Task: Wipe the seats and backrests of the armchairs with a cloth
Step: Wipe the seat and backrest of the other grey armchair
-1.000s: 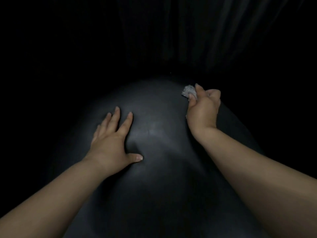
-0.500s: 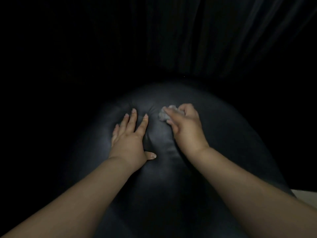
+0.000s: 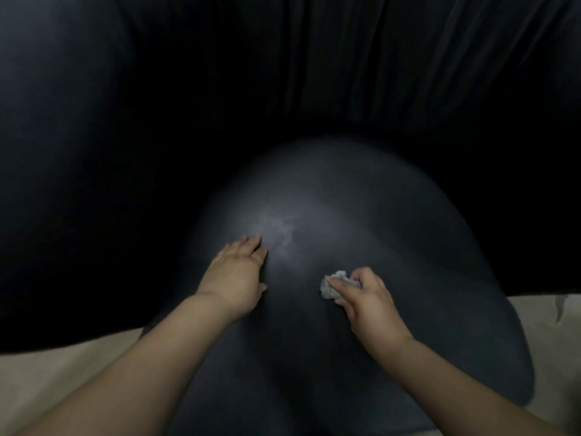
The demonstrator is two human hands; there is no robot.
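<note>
The left hand point(image 3: 236, 273) lay flat, fingers straight, pressed on the black armchair cushion point(image 3: 361, 221). The right hand point(image 3: 366, 297) gripped a crumpled grey cloth point(image 3: 334, 283) between thumb and curled fingers, with the cloth touching the cushion to the right of the left hand. A pale smear point(image 3: 278, 228) lay on the cushion just beyond the left fingertips. Compared with half a second earlier, the right hand and cloth sat lower and farther from the left hand, and pale floor point(image 3: 47, 369) showed on both sides.
</note>
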